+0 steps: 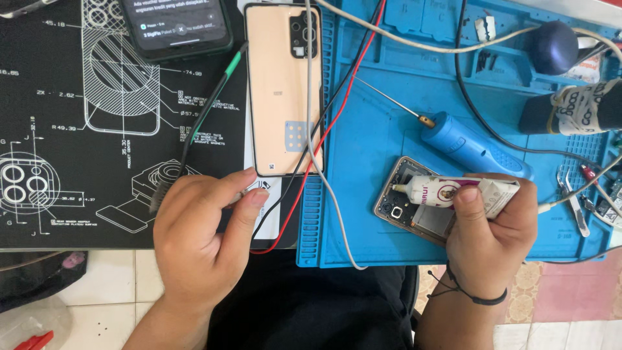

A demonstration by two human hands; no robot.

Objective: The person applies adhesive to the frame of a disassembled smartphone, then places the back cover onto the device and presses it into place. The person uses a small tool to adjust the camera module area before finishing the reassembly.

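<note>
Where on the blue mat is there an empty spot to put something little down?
The blue mat is barest between the red wire and the blue rotary tool, above the opened phone. Another bare strip lies along its near edge, left of the right hand. The far right is crowded with tweezers, cables and bottles.

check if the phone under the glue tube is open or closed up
Open: the phone shows bare internals and camera module, and its peach back cover lies apart on the mat.

Phone repair bench: blue work mat [363, 129], tweezers [573, 201].
</note>
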